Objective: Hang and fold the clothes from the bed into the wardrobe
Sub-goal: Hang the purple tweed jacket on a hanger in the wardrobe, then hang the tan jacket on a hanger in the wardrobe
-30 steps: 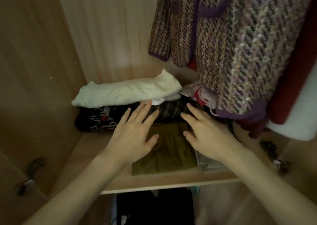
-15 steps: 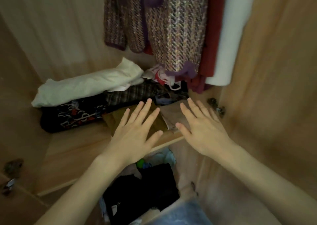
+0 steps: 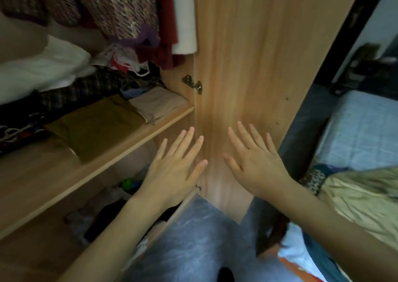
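Hands, left (image 3: 174,169) and right (image 3: 256,165), spread flat and empty; shelf (image 3: 90,172) stocked at left, we judge bed (image 3: 361,131) clothes (image 3: 361,200) come next

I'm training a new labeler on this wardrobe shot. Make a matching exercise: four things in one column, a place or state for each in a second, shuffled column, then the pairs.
Things
1. olive folded garment
2. beige folded garment
3. white hanging garment
4. left hand

Places or states
A. hangs next to the open wardrobe door
B. open, fingers spread, holding nothing
C. on the shelf, nearest the hinge
D. on the shelf, left of the beige one

Pairs: 1-D, 2-C, 3-A, 4-B
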